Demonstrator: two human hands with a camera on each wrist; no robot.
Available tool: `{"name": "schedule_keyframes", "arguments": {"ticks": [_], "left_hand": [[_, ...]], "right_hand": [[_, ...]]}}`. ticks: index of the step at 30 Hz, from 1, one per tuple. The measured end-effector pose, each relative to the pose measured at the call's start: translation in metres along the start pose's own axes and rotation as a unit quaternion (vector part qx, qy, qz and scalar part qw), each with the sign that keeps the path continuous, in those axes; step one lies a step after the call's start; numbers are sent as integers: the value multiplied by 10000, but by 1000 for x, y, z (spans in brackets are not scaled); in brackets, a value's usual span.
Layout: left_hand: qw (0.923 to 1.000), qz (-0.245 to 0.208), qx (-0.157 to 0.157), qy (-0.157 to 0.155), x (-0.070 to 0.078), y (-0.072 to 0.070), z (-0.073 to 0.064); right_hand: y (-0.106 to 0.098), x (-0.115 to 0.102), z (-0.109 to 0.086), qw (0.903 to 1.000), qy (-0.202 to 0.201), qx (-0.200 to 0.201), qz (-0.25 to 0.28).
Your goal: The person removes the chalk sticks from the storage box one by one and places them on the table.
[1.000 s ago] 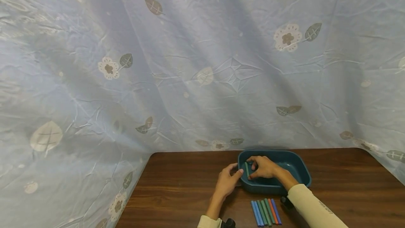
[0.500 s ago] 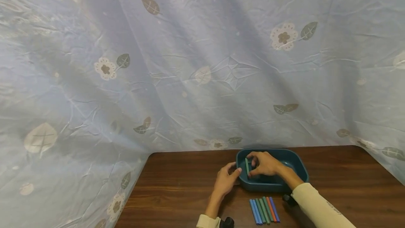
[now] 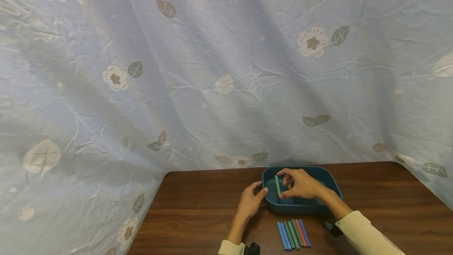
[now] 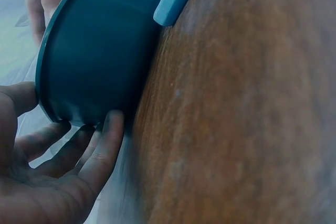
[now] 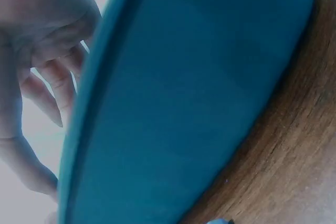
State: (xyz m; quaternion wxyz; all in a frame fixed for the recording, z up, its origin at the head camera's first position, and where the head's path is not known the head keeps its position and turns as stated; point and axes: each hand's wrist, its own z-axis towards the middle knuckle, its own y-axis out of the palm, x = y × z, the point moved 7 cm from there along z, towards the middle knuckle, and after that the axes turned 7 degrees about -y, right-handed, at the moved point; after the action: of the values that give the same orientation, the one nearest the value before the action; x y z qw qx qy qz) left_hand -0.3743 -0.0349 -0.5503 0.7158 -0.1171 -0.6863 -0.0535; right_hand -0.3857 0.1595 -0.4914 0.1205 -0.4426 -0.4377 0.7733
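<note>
A dark teal plastic basin stands on the table near its back edge. My left hand grips the basin's left end. In the left wrist view its thumb is on the rim and its fingertips lie against the outer wall. My right hand reaches over the basin and holds a slim green stick between thumb and index finger. The stick is inside the basin's outline, near the left end. In the right wrist view the basin wall hides the stick and part of the right hand.
In front of the basin several sticks lie side by side in a row: blue sticks, green ones, a red-orange one and a purple-blue one. A patterned pale cloth hangs behind the brown wooden table.
My right hand, with the green stick, has moved slightly up and right relative to the basin. My left hand stays at the basin's left end. The head view has shifted a little.
</note>
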Motion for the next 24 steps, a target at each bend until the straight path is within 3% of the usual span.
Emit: {"name": "schedule_keyframes", "arguments": {"ticks": [24], "left_hand": [[9997,200,118,47,-1,-1,2]], "right_hand": [[-16,-51,-47,9983,-520,218,163]]}}
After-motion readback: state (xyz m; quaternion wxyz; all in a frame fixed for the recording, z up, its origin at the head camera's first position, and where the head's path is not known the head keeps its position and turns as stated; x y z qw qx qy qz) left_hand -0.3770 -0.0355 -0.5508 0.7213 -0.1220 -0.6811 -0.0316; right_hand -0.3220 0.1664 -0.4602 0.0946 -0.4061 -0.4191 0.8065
